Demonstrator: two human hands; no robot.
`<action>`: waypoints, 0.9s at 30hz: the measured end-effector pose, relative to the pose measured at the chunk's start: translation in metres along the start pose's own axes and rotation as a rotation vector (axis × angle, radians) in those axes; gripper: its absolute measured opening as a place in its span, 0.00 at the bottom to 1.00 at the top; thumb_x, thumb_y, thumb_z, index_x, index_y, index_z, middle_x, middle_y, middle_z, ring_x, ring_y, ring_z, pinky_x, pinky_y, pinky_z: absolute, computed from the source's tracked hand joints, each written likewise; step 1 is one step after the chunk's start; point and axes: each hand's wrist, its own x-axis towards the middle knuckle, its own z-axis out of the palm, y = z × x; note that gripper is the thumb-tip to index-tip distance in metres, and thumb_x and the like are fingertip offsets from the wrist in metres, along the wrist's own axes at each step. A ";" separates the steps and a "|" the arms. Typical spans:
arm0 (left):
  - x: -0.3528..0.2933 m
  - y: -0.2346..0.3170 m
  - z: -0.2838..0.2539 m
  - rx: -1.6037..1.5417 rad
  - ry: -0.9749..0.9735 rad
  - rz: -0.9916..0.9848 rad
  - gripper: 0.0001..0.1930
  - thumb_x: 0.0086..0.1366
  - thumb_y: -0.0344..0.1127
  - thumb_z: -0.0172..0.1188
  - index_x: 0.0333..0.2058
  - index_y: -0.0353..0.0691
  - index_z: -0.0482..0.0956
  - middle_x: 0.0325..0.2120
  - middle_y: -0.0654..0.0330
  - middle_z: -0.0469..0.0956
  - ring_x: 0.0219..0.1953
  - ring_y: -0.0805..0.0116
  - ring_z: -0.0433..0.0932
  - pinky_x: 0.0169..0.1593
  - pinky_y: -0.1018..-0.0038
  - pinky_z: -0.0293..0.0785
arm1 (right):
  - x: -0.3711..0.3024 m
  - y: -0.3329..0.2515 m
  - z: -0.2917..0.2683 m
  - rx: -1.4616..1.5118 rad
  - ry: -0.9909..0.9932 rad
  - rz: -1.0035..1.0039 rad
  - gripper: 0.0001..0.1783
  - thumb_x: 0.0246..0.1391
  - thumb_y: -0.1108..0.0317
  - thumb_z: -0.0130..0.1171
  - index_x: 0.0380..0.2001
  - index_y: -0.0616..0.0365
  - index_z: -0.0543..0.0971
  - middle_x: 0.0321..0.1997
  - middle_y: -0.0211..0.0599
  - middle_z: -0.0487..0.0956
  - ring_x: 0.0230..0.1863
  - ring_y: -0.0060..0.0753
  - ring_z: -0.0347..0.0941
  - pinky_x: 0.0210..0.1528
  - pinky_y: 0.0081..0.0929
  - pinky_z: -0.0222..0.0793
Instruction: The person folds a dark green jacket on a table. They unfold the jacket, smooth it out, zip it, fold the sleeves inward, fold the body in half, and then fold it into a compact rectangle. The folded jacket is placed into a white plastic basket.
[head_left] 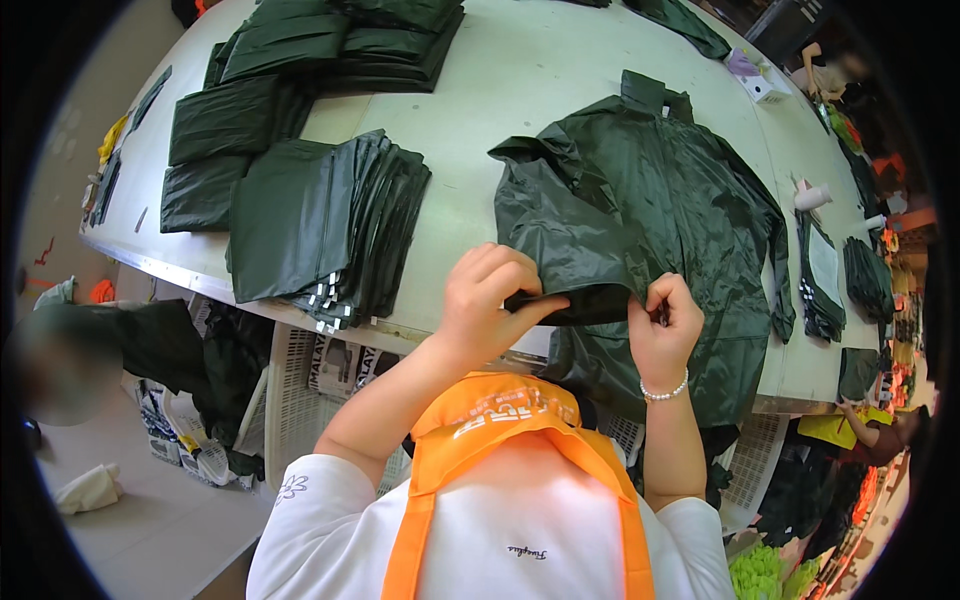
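Note:
A dark green rain jacket [665,210] lies spread on the white table [470,100], its collar toward the far side. My left hand [490,305] pinches one end of an opening at the end of the jacket's sleeve, thumb outside. At the other end of that edge, my right hand [665,325] has its fingers curled shut on the fabric. Between both hands the opening is stretched wide and shows a dark inside. The jacket's lower part hangs over the near table edge.
Folded dark green garments [290,220] are stacked to the left, small white tags at their near corner. More folded piles [340,45] lie behind. A white box [765,85] stands far right. Below the table are white plastic baskets [290,390]. Other people work at both sides.

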 end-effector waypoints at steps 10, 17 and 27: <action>0.006 -0.004 -0.008 0.147 0.130 0.081 0.17 0.33 0.19 0.68 0.23 0.38 0.72 0.23 0.59 0.72 0.23 0.66 0.70 0.25 0.76 0.67 | -0.016 -0.003 -0.007 -0.087 -0.150 0.016 0.13 0.37 0.86 0.56 0.20 0.58 0.65 0.18 0.28 0.62 0.16 0.17 0.55 0.18 0.15 0.53; 0.007 -0.001 -0.004 0.131 0.061 0.152 0.17 0.33 0.21 0.69 0.22 0.39 0.71 0.18 0.61 0.72 0.20 0.64 0.70 0.24 0.75 0.65 | -0.012 -0.021 -0.013 0.358 -0.424 0.275 0.16 0.56 0.70 0.54 0.43 0.61 0.62 0.33 0.30 0.68 0.31 0.16 0.60 0.33 0.16 0.60; 0.007 0.000 -0.002 0.123 0.066 0.159 0.16 0.34 0.21 0.69 0.21 0.40 0.71 0.16 0.62 0.71 0.17 0.66 0.68 0.23 0.76 0.62 | 0.000 -0.034 0.001 0.433 -0.500 0.414 0.10 0.58 0.71 0.55 0.40 0.64 0.68 0.36 0.32 0.74 0.38 0.17 0.70 0.42 0.16 0.67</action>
